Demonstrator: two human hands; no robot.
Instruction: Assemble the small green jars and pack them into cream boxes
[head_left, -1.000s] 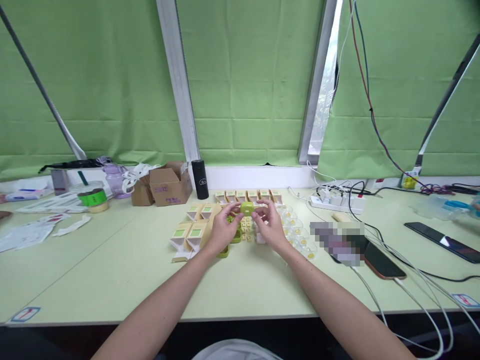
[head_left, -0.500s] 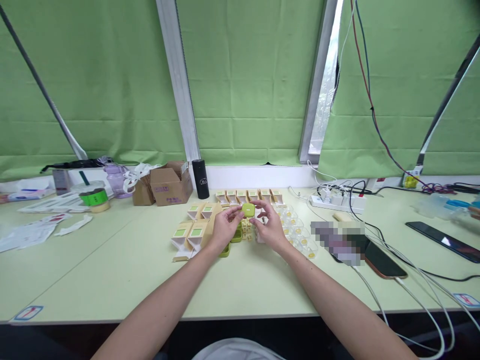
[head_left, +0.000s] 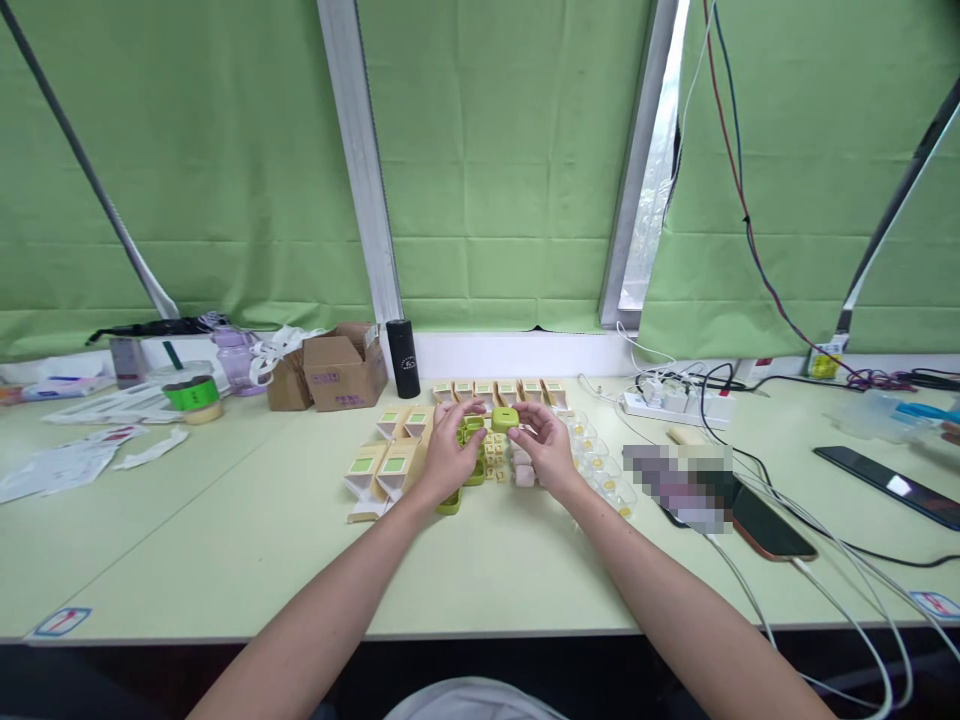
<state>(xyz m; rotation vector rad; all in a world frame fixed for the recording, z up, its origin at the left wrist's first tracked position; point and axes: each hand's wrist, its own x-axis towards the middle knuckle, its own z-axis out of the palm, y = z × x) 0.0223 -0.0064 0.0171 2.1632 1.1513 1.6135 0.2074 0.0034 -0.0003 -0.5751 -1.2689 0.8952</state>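
Note:
My right hand [head_left: 546, 450] pinches a small green rounded case [head_left: 504, 420] between thumb and fingers, above the table. My left hand [head_left: 450, 450] is just left of it, thumb and fingers apart, holding nothing. Open green trays [head_left: 449, 503] lie beside and partly under my left hand. Between the hands sit rows of small yellowish pieces [head_left: 495, 458]. Pale pink rounded blocks [head_left: 523, 474] are stacked by my right wrist, which hides some of them. Beyond that wrist stand clear plastic cups with yellow centres [head_left: 600, 463].
Cream boxes with green panels [head_left: 362, 467] stand at left, and a row of similar boxes [head_left: 508, 392] at the back. Behind are a cardboard carton [head_left: 341, 375] and a black tumbler [head_left: 403, 358]. Phones [head_left: 772, 515], cables and a power strip [head_left: 679, 405] occupy the right.
My left hand has let go of the green case and drawn slightly left, its fingers opening. The case has shifted a little right in my right hand.

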